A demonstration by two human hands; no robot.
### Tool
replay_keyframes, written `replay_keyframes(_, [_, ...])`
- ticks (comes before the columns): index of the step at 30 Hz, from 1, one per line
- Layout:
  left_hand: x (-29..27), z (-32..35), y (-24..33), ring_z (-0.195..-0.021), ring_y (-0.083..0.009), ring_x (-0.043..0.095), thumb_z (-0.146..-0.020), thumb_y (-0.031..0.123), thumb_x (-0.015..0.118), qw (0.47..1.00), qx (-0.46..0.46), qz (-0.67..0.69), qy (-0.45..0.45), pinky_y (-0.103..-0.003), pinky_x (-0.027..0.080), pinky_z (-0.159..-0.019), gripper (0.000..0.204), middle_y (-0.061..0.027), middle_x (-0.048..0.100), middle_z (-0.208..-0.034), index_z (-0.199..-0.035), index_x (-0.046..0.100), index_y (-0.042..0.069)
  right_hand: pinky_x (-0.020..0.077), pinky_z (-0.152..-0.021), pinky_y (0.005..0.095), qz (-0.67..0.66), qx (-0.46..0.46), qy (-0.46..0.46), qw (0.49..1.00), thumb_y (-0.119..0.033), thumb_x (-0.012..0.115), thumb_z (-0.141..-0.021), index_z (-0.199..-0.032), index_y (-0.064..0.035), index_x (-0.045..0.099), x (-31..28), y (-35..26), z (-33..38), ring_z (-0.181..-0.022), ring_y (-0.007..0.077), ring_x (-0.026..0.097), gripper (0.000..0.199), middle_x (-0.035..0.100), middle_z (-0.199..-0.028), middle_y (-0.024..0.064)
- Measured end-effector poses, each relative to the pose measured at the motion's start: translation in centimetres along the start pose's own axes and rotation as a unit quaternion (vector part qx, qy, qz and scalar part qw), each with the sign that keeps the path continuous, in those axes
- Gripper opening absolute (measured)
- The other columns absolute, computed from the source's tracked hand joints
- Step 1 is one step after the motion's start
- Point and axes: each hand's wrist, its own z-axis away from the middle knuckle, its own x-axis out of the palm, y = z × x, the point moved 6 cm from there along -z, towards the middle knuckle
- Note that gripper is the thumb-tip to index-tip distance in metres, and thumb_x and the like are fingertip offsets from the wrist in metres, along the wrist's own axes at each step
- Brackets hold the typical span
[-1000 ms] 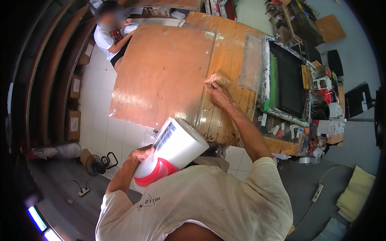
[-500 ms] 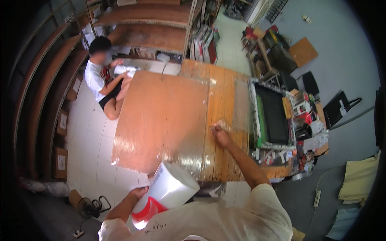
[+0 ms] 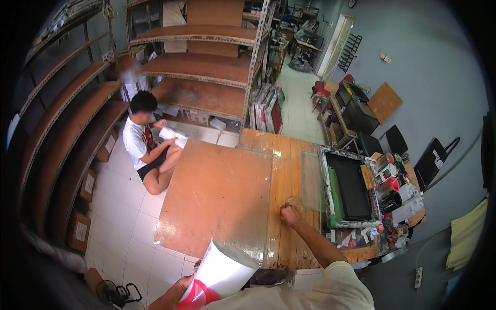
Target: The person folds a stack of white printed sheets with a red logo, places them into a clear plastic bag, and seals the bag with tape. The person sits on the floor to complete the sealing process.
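Note:
A white cylinder (image 3: 225, 268), perhaps a roll of sheet, with a red patch low on its side, is tilted against my body. My left hand (image 3: 185, 283) grips its left side, with some fingers hidden behind it. Over the bare wooden strip of the table (image 3: 281, 175), my right hand (image 3: 291, 214) is closed, fingers bent downward. A small brownish patch or scrap shows at its fingertips; what they hold, if anything, I cannot make out. Left of that hand lies a large brown board (image 3: 217, 181) with a glossy surface.
A framed printing screen (image 3: 351, 188) lies right of my right hand, beside cluttered jars and tools (image 3: 392, 191). Another person (image 3: 138, 139) sits on the floor at left, holding something white. Shelves (image 3: 201, 64) line the back and left. A fan (image 3: 111, 294) stands lower left.
The view has tilted up, so the table sits lower in the picture and more shelving shows. My left hand still grips the white cylinder; my right hand stays closed at the table.

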Motion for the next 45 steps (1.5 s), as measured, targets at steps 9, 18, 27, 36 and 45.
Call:
replay_keyframes(9, [0.7, 0.0, 2.2, -0.13, -0.0216, 0.045, -0.091, 0.051, 0.059, 1.0, -0.001, -0.029, -0.003, -0.037, 0.036, -0.111, 0.074, -0.0099, 0.049, -0.142, -0.145, 0.04, 0.005, 0.0501, -0.089, 0.0475, -0.068, 0.045, 0.055, 0.995, -0.019, 0.042, -0.094, -0.107, -0.002, 0.06, 0.7, 0.5, 1.3, -0.1, 0.0377, 0.064, 0.029, 0.063, -0.111, 0.0234])
replay_keyframes(18, [1.3, 1.6, 3.9, -0.13, -0.0218, 0.045, -0.089, 0.05, 0.062, 0.999, 0.014, -0.046, -0.008, -0.037, 0.036, -0.111, 0.075, -0.0105, 0.049, -0.141, -0.145, 0.04, 0.005, 0.049, -0.079, 0.0489, -0.069, -0.024, 0.167, 0.983, -0.016, 0.051, -0.091, -0.11, -0.0074, 0.056, -2.9, 1.2, 2.4, -0.094, 0.0371, 0.06, 0.022, 0.061, -0.094, 0.0198])
replay_keyframes(27, [1.7, 5.8, 1.9, -0.129, -0.022, 0.045, -0.087, 0.05, 0.064, 1.0, 0.006, -0.008, 0.002, -0.037, 0.036, -0.11, 0.077, -0.0112, 0.05, -0.141, -0.145, 0.04, 0.005, 0.0501, -0.061, 0.0259, -0.667, 0.204, 0.296, 0.652, -0.004, 0.066, -0.09, -0.092, 0.0009, 0.07, -5.0, 2.1, 8.1, -0.07, 0.0128, 0.062, 0.007, 0.068, -0.083, 0.0059])
replay_keyframes(36, [1.6, -1.3, 5.1, -0.129, -0.0222, 0.045, -0.085, 0.049, 0.067, 0.999, 0.012, -0.013, -0.046, -0.037, 0.036, -0.11, 0.079, -0.0118, 0.05, -0.14, -0.144, 0.041, 0.005, 0.0558, -0.065, 0.0307, -0.823, 0.223, 0.186, 0.489, -0.002, 0.066, -0.09, -0.099, -0.0021, 0.063, -4.6, -6.0, 10.1, -0.074, 0.0195, 0.066, 0.01, 0.068, -0.083, 0.0083])
replay_keyframes(45, [1.4, -5.0, 6.8, -0.128, -0.0225, 0.046, -0.084, 0.049, 0.07, 0.998, 0.038, 0.004, -0.041, -0.037, 0.037, -0.109, 0.081, -0.0124, 0.051, -0.139, -0.144, 0.041, 0.005, 0.0523, -0.083, 0.0331, -0.564, 0.088, 0.203, 0.795, -0.005, 0.069, -0.083, -0.111, 0.0061, 0.064, -7.5, -24.3, 11.8, -0.089, 0.0203, 0.066, 0.03, 0.07, -0.098, 0.0117])
